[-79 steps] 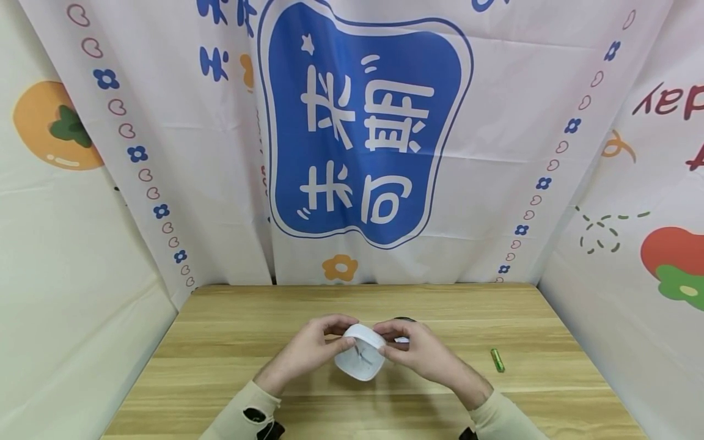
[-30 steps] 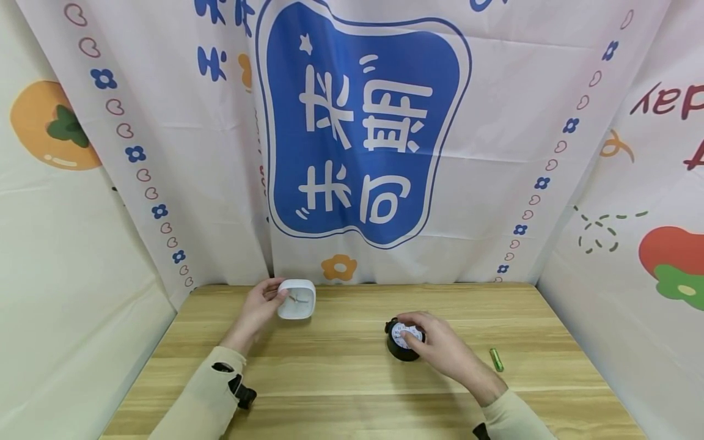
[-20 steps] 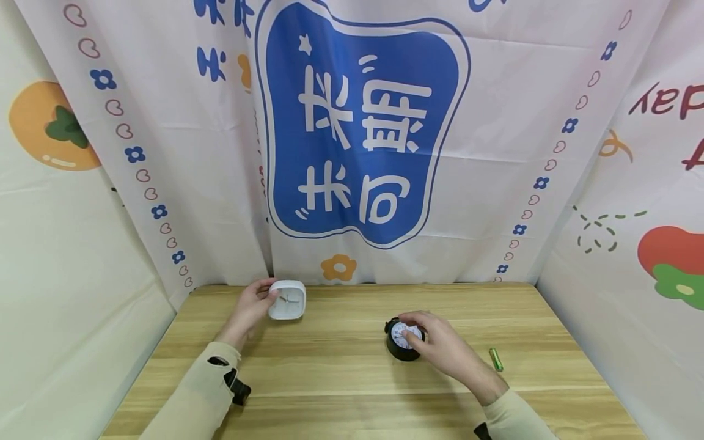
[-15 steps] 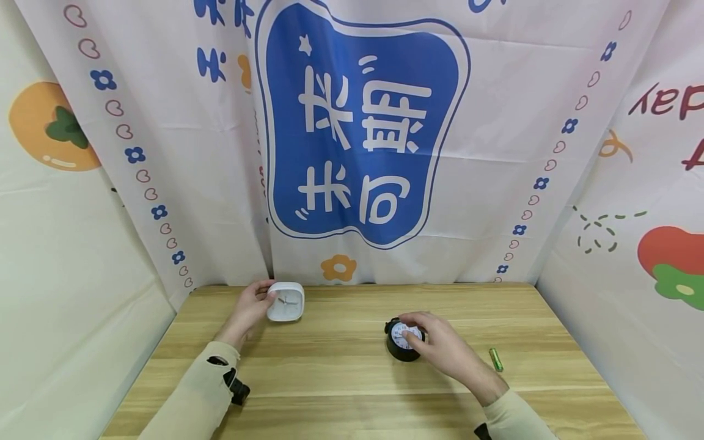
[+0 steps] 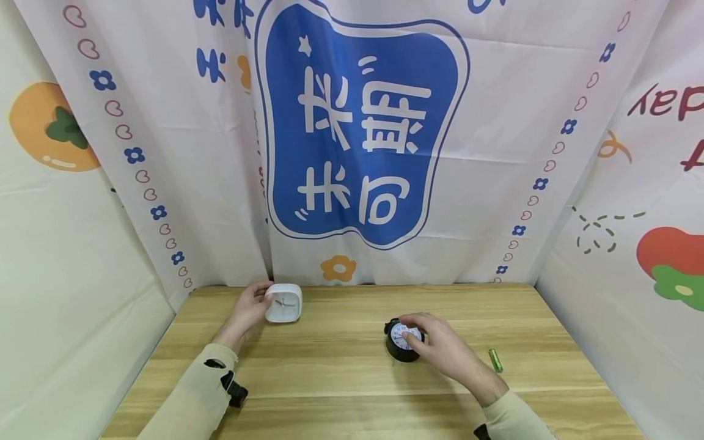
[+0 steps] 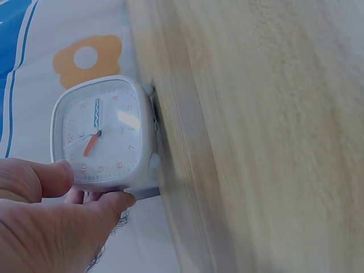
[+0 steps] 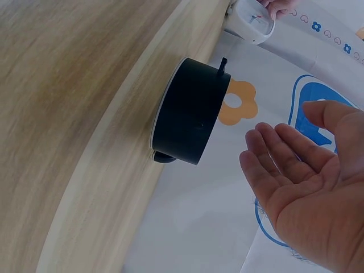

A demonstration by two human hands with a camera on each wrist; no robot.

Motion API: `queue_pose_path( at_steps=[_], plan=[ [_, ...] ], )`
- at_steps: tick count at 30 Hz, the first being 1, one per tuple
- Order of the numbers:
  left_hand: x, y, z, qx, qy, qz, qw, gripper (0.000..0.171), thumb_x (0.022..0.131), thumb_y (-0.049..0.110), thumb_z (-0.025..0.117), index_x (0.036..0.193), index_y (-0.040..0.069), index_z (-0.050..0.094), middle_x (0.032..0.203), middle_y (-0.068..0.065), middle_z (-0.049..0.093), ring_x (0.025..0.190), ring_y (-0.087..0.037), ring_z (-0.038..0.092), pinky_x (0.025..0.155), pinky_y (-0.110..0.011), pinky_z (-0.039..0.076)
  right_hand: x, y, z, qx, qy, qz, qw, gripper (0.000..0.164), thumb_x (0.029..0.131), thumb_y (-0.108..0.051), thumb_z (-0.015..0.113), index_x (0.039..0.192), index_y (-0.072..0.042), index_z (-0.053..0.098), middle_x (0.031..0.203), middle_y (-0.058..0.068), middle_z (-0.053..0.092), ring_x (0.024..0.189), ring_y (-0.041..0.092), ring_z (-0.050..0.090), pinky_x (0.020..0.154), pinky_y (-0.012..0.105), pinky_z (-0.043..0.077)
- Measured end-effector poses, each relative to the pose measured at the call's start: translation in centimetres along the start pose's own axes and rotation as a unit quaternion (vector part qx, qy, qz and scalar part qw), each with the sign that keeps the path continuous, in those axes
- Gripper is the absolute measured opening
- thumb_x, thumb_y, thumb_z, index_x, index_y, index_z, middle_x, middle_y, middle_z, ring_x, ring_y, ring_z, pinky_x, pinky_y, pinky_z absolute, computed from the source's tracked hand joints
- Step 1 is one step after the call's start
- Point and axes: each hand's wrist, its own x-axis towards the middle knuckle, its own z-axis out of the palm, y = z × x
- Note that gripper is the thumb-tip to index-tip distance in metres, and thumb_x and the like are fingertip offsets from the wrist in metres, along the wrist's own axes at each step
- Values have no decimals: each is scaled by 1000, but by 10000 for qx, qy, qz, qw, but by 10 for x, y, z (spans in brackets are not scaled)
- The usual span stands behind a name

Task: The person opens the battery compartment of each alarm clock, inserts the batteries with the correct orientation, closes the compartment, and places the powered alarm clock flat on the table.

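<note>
At the back left of the table, a white square alarm clock (image 5: 284, 304) stands upright on small feet, its face toward me. My left hand (image 5: 249, 310) pinches its left side, thumb on the front edge (image 6: 62, 176) and other fingers behind. Right of the middle, a round black alarm clock (image 5: 397, 349) lies with its numbered face upward. Above it hovers my right hand (image 5: 440, 348), loosely curved and holding nothing. A gap shows between these fingers (image 7: 284, 151) and the black clock's side (image 7: 190, 111) in the right wrist view.
A green battery (image 5: 496, 360) lies to the right of my right hand. The wooden table (image 5: 341, 391) ends at a printed cloth backdrop (image 5: 484, 201), with more cloth hanging along both sides.
My hands have parted: the left carried the white clock from the middle to the back left and set it on the table. My right hand let go of it and moved over the black clock.
</note>
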Motion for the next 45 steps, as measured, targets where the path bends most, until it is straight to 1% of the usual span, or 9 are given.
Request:
queue_pose_path(
  at_steps=[5,9,13,18,23,29,34,40,45],
  plan=[
    [-6,4,-2,120,-168,28,9998,56,121,-3,51,172,-17,34,175,-46,41,168,-64,43,113,-15,54,0,1,1,13,1,-8,10000,35,115,-18,76,147,-3,78,145,12,83,135,34,79,111,56,70],
    [-8,3,-4,135,-303,118,9994,65,121,1,58,176,-16,28,179,-45,37,171,-62,39,137,-42,50,0,0,1,46,-6,-15,10000,35,115,-18,76,147,-3,78,145,12,83,135,34,79,111,57,70],
    [-14,9,-3,210,-323,83,9992,72,123,16,62,178,-15,26,183,-43,34,174,-60,35,146,-64,38,1,0,1,62,-6,31,10000,36,115,-18,76,147,-3,78,146,13,83,136,35,78,112,58,70],
    [-16,12,-3,253,-246,-72,9994,75,125,29,57,180,-11,24,189,-38,25,180,-56,22,151,-66,26,1,2,3,81,-79,201,9997,38,115,-18,77,149,-3,76,150,13,81,143,37,75,121,61,65],
    [-21,16,-1,558,-41,176,9983,71,124,28,59,179,-9,31,187,-36,32,180,-55,23,152,-66,23,1,4,6,45,-142,287,9995,39,115,-18,77,151,-3,75,153,14,79,148,39,72,127,64,60],
    [-32,23,3,1640,288,775,9830,64,121,27,64,173,-5,46,180,-38,43,171,-58,39,146,-73,32,2,7,8,-8,-199,284,9994,41,114,-17,78,152,-1,74,153,17,78,147,40,72,126,64,61],
    [-44,29,10,1911,412,1267,9725,59,119,21,67,170,-5,50,179,-37,44,169,-61,42,143,-77,35,3,8,10,-122,-238,320,9991,44,113,-17,79,153,-1,73,154,17,77,147,40,72,126,64,61],
    [-56,36,20,2295,411,1510,9606,60,117,19,71,169,-3,52,177,-32,49,163,-57,51,136,-77,46,5,11,13,-264,-238,275,9990,45,110,-20,83,151,-3,74,154,14,77,145,38,73,124,63,62],
    [-66,42,31,2565,493,2045,9434,58,111,12,78,163,-5,58,168,-31,58,155,-58,59,129,-77,53,5,14,16,-452,-198,251,9985,46,109,-19,84,151,-4,73,155,15,76,146,38,72,126,62,61]
  ],
)
